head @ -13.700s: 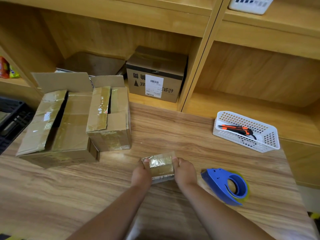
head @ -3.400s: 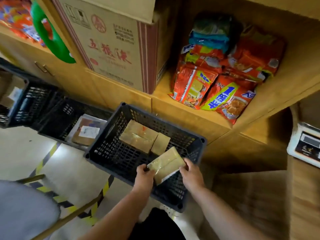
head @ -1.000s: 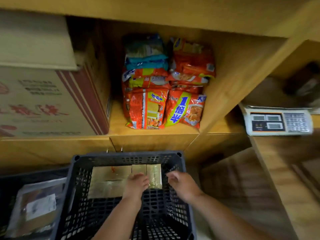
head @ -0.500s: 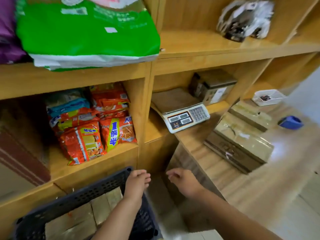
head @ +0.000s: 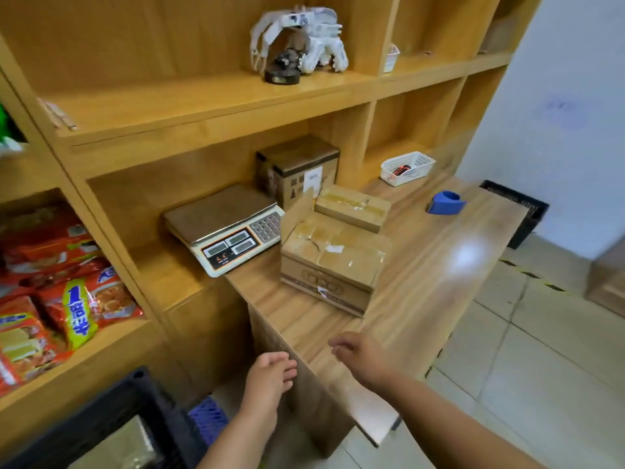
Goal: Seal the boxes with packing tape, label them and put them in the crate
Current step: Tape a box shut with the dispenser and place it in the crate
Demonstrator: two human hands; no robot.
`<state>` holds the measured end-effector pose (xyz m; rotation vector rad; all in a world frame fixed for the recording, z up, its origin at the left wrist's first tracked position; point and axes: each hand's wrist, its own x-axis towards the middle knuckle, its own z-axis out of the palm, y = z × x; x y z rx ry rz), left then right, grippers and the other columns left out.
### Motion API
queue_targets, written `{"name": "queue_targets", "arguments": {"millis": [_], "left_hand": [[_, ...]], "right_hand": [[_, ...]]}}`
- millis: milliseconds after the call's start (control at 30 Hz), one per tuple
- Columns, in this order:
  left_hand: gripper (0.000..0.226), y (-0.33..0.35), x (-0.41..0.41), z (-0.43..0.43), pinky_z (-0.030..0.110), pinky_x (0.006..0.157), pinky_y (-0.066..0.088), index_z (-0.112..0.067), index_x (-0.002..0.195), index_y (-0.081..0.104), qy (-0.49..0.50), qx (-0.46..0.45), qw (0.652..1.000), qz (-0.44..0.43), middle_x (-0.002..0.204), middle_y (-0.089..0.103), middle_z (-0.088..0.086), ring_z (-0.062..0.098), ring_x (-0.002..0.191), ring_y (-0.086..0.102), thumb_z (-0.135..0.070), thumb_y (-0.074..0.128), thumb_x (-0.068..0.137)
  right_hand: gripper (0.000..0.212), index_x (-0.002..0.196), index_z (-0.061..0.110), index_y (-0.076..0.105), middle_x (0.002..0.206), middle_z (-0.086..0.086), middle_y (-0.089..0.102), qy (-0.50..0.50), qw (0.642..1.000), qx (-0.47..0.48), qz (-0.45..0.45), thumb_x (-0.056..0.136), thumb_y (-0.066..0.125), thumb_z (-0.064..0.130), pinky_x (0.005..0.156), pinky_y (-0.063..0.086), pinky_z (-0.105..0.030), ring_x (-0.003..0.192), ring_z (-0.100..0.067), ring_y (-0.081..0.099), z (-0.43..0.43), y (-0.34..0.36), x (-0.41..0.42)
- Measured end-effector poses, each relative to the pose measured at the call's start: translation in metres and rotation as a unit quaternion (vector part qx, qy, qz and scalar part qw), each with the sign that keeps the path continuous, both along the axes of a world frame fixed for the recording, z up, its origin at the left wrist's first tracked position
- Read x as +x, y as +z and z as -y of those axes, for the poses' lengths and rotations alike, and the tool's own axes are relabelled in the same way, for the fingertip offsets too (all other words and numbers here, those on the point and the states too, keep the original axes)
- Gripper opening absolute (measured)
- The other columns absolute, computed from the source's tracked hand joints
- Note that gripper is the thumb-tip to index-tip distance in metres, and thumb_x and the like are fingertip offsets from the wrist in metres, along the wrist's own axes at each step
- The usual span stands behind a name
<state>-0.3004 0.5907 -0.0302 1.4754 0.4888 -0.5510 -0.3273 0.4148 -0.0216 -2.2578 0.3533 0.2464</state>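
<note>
1. At the near end of the wooden counter [head: 422,282], both hands hang in the air with nothing in them: the left hand [head: 270,374] has its fingers loosely curled and released, and the right hand [head: 362,353] is relaxed and open above the counter edge.
2. Task items: the large box [head: 333,262] sits on the counter ahead of the hands, with the small box [head: 353,206] just behind it and touching or nearly touching. The tape dispenser [head: 444,203] lies farther along, well apart from both hands. The black crate [head: 101,424] stands low at the left; a taped surface shows inside it.
3. Risk, reach: the dispenser lies beyond the boxes. A reach across them is likely to nudge the small box or drag a sleeve-less forearm over the large box's flaps.
4. Risk, seal state: the large box carries glossy tape, yet a crack-like line shows on its top. Whether the flaps are fully closed cannot be told; lifting it unsealed could let them spring open.
5. Risk, neighbours: the weighing scale [head: 226,228] overhangs its shelf beside the large box. Sliding the box leftward could strike it.
6. Risk, transfer: the crate sits below counter level, beside the counter's end. A one-handed carry of the large box could tip it against the crate rim.
</note>
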Motion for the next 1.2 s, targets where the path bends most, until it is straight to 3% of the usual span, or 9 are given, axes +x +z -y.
{"name": "queue_targets", "arguments": {"millis": [67, 167, 333, 433, 667, 800, 1033, 1133, 1200], "left_hand": [[0.015, -0.002, -0.013, 0.043, 0.025, 0.063, 0.048, -0.003, 0.107, 0.053, 0.002, -0.014, 1.000, -0.014, 0.091, 0.062, 0.013, 0.020, 0.081, 0.060, -0.008, 0.041, 0.098], [0.014, -0.001, -0.026, 0.111, 0.026, 0.059, 0.047, -0.001, 0.105, 0.053, -0.005, -0.025, 1.000, -0.014, 0.083, 0.061, 0.013, 0.021, 0.072, 0.058, -0.007, 0.043, 0.098], [0.012, 0.015, -0.040, 0.204, 0.023, 0.054, 0.043, -0.007, 0.089, 0.054, -0.043, -0.038, 0.998, 0.015, 0.076, 0.060, 0.009, 0.016, 0.062, 0.055, -0.005, 0.044, 0.096], [0.011, 0.029, -0.042, 0.245, 0.025, 0.059, 0.042, -0.006, 0.090, 0.055, -0.062, -0.029, 0.997, 0.041, 0.078, 0.061, 0.009, 0.015, 0.064, 0.056, -0.004, 0.045, 0.095], [0.014, 0.050, -0.006, 0.299, 0.031, 0.079, 0.052, -0.008, 0.098, 0.059, -0.080, 0.019, 0.990, 0.115, 0.093, 0.065, 0.008, 0.017, 0.084, 0.062, -0.008, 0.045, 0.096], [0.015, 0.050, 0.023, 0.327, 0.029, 0.074, 0.052, -0.009, 0.097, 0.060, -0.045, -0.007, 0.989, 0.139, 0.092, 0.067, 0.006, 0.016, 0.083, 0.063, -0.008, 0.045, 0.096], [0.014, 0.057, 0.106, 0.375, 0.024, 0.067, 0.046, -0.013, 0.086, 0.056, 0.039, -0.067, 0.984, 0.163, 0.085, 0.062, 0.005, 0.015, 0.077, 0.058, -0.010, 0.047, 0.096], [0.004, 0.051, 0.153, 0.385, 0.030, 0.069, 0.044, -0.015, 0.089, 0.058, 0.087, -0.002, 0.980, 0.180, 0.078, 0.060, 0.000, 0.018, 0.073, 0.054, -0.015, 0.054, 0.089], [0.012, 0.046, 0.184, 0.388, 0.034, 0.072, 0.045, -0.017, 0.096, 0.058, 0.105, 0.064, 0.975, 0.183, 0.083, 0.062, 0.000, 0.022, 0.075, 0.056, -0.022, 0.057, 0.084]], "right_hand": [[0.022, 0.109, 0.010, 0.068, 0.093, 0.003, 0.061, -0.001, 1.000, 0.000, 0.003, 0.091, 0.055, 0.013, 0.080, 0.042, -0.019, 0.090, -0.009, 0.056, 0.042, -0.002, -0.012], [0.024, 0.111, 0.009, 0.067, 0.105, -0.003, 0.066, -0.003, 1.000, -0.011, 0.003, 0.092, 0.054, 0.013, 0.085, 0.042, -0.023, 0.097, -0.016, 0.060, 0.106, 0.001, -0.027], [0.026, 0.113, 0.012, 0.067, 0.110, 0.000, 0.065, -0.043, 0.999, -0.003, 0.005, 0.092, 0.051, 0.014, 0.086, 0.044, -0.023, 0.097, -0.011, 0.058, 0.195, 0.015, -0.047], [0.024, 0.111, 0.014, 0.067, 0.103, 0.004, 0.063, -0.074, 0.997, 0.017, 0.011, 0.092, 0.053, 0.016, 0.092, 0.046, -0.027, 0.102, -0.013, 0.059, 0.239, 0.020, -0.054], [0.019, 0.105, 0.019, 0.068, 0.094, 0.007, 0.065, -0.110, 0.991, 0.069, 0.029, 0.092, 0.054, 0.015, 0.087, 0.048, -0.029, 0.098, -0.014, 0.061, 0.296, 0.020, -0.045], [0.018, 0.103, 0.022, 0.068, 0.095, -0.006, 0.070, -0.109, 0.992, 0.060, 0.030, 0.091, 0.054, 0.017, 0.089, 0.051, -0.038, 0.092, -0.020, 0.064, 0.323, 0.016, -0.029], [0.018, 0.102, 0.023, 0.066, 0.096, -0.008, 0.069, -0.084, 0.995, 0.050, 0.016, 0.092, 0.053, 0.016, 0.083, 0.050, -0.034, 0.094, -0.024, 0.064, 0.373, 0.013, 0.034], [0.020, 0.107, 0.020, 0.067, 0.093, 0.006, 0.065, -0.049, 0.998, 0.046, -0.008, 0.094, 0.052, 0.017, 0.080, 0.047, -0.022, 0.096, -0.013, 0.061, 0.396, 0.016, 0.075], [0.021, 0.109, 0.017, 0.066, 0.088, 0.012, 0.062, -0.027, 0.998, 0.049, -0.009, 0.094, 0.053, 0.016, 0.073, 0.043, -0.012, 0.093, -0.009, 0.059, 0.408, 0.017, 0.104]]}}
